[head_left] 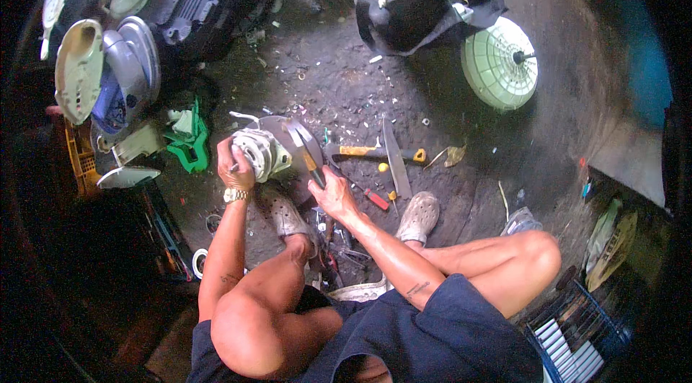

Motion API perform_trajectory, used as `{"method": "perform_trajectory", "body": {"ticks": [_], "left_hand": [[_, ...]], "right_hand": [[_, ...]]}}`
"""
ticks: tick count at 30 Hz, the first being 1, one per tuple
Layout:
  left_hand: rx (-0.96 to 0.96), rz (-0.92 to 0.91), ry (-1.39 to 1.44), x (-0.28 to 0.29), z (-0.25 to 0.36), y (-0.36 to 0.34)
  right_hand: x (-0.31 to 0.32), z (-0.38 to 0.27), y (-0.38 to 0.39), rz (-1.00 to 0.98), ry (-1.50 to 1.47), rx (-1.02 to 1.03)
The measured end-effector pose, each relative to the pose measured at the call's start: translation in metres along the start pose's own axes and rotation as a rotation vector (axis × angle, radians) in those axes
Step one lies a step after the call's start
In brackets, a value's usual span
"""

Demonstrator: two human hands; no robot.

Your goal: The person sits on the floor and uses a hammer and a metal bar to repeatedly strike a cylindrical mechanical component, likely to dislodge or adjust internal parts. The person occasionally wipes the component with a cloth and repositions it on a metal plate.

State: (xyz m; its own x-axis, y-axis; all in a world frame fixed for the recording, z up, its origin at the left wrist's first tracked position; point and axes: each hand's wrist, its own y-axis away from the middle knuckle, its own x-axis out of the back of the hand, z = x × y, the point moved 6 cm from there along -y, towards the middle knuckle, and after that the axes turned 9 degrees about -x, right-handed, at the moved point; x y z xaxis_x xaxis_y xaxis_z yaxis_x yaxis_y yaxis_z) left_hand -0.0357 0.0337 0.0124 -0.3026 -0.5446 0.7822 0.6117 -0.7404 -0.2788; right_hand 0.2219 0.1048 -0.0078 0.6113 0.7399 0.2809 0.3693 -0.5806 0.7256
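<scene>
My left hand (236, 166) grips a silvery metal housing (265, 152), which looks like a motor part, resting on a dark flat piece (299, 174). Beside it, my right hand (331, 195) is closed round the dark-and-yellow handle of a hammer (311, 165), whose metal head is just right of the housing's top. To the right on the floor lie a yellow-and-black handled tool (360, 151), a long flat blade (396, 159) and a red-handled screwdriver (375, 197), close to my right shoe (419, 213).
Plastic covers (79, 65) and a green piece (189, 138) are piled at the left. A black bag (396, 22) and pale green drum (497, 62) sit ahead. A blue wire rack (613, 322) is at lower right. Scraps litter the dirty floor (317, 65).
</scene>
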Motion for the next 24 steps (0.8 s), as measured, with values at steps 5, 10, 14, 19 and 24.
{"method": "perform_trajectory", "body": {"ticks": [5, 10, 14, 19, 24], "left_hand": [[0.107, -0.017, -0.062, -0.008, -0.011, 0.001], [0.315, 0.016, -0.320, -0.017, 0.003, -0.010], [0.328, -0.009, -0.365, -0.018, 0.010, -0.013], [0.307, 0.010, -0.337, -0.014, 0.010, -0.005], [0.228, 0.058, -0.342, -0.010, 0.014, -0.007]], "right_hand": [[0.007, -0.010, -0.004, -0.022, -0.044, 0.015], [0.009, -0.026, -0.002, -0.056, 0.013, 0.024], [0.002, -0.028, -0.014, -0.063, 0.083, 0.003], [0.050, -0.104, 0.033, 0.152, -0.261, 0.390], [0.092, -0.160, 0.085, 0.058, -0.958, 0.950]]}}
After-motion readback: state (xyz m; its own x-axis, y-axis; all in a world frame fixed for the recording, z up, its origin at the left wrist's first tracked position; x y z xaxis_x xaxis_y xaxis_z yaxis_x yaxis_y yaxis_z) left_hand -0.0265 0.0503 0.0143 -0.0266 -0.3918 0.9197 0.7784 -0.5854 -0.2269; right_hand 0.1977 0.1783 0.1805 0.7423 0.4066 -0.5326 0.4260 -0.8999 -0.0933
